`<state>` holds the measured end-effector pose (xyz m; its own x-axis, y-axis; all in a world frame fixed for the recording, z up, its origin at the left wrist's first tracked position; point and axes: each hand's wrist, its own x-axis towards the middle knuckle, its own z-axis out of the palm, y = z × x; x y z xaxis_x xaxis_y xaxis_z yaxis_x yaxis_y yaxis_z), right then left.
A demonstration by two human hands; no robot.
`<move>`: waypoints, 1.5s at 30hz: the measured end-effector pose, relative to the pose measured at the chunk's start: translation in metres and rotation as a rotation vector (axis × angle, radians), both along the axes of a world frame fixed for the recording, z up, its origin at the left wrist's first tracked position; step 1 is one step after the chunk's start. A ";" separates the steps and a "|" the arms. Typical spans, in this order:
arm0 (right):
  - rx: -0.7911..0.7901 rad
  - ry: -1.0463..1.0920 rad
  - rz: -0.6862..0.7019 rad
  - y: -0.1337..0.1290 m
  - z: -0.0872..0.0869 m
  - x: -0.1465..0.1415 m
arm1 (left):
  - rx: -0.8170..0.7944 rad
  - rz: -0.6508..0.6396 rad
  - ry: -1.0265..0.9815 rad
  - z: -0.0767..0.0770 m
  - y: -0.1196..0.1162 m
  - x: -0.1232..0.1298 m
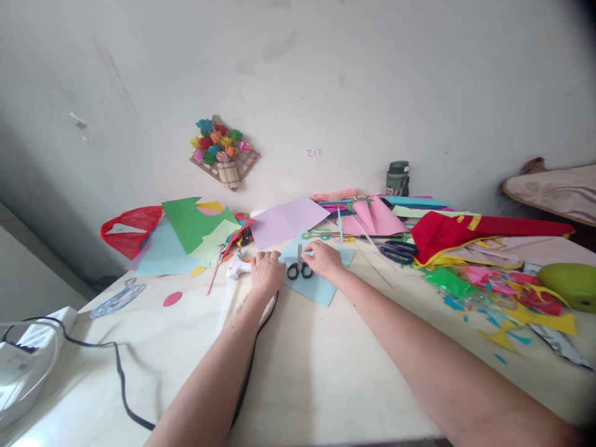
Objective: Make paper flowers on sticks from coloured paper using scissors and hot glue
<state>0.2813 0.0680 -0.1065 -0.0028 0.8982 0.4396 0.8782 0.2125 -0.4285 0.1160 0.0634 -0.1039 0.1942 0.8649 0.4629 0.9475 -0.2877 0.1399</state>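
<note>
Small black-handled scissors (300, 268) lie with blades slightly apart, pointing away from me, on a light blue sheet of paper (321, 290). My left hand (267, 272) rests palm down at the sheet's left edge, fingers stretched forward. Close against its left side is a white glue gun (238, 267), partly covered by the hand. My right hand (323, 257) is over the right part of the sheet, just beside the scissors. Its thumb and fingertips are drawn together near the blades; anything between them is too small to make out.
Coloured paper, including a purple sheet (288, 222) and a green sheet (186, 223), lies along the wall. Larger scissors (399, 251) and paper scraps (503, 329) are to the right. A black cable (121, 379) runs from a white power strip (41, 347) at left.
</note>
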 end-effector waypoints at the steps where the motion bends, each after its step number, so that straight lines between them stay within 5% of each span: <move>1: 0.004 -0.056 0.027 -0.003 -0.002 -0.004 | -0.007 0.021 0.043 -0.004 0.001 -0.001; 8: -0.019 -0.292 0.133 -0.013 -0.008 -0.014 | -0.085 -0.044 0.103 -0.010 0.004 -0.021; 21: -0.013 -0.294 0.171 -0.012 -0.008 -0.013 | -0.180 -0.364 0.124 0.007 -0.002 -0.077; 28: 0.029 -0.337 0.056 -0.023 0.001 -0.019 | -0.142 -0.138 -0.086 0.011 0.012 -0.037; 35: -0.176 -0.382 0.032 -0.029 0.013 -0.033 | -0.341 0.090 -0.033 0.006 0.020 0.008; 45: -0.336 -0.330 0.053 -0.022 0.033 -0.016 | -0.352 0.302 -0.039 0.000 0.014 0.025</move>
